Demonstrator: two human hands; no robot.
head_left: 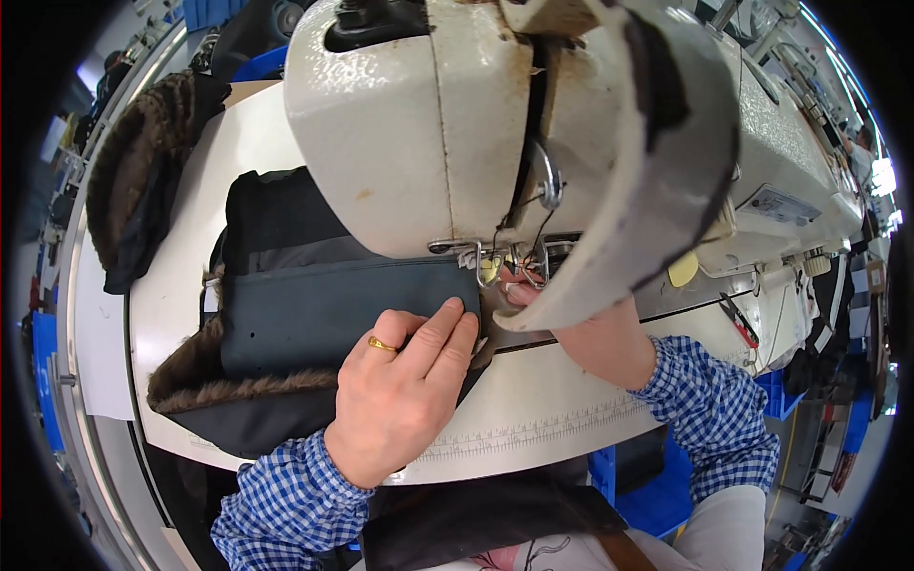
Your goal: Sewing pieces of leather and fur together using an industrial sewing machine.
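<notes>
A dark blue-grey fabric piece [333, 309], trimmed with brown fur [276, 388], lies on the white sewing table with its right end by the machine's presser foot [490, 268]. My left hand [405, 381], wearing a gold ring, lies on this piece with its fingertips stretched out near the right edge. Just right of the needle area, my right hand [590, 333] reaches under the sewing machine [381, 124]. Its thumb and finger are pinched together close to the foot; the curved white guard [657, 171] covers part of it, and what they grip is unclear.
Another fur-trimmed dark piece [143, 181] rests at the table's far left. Red-handled thread snips [739, 321] lie at the right. A printed ruler scale [543, 425] runs along the front edge. Below stands a blue bin [666, 490].
</notes>
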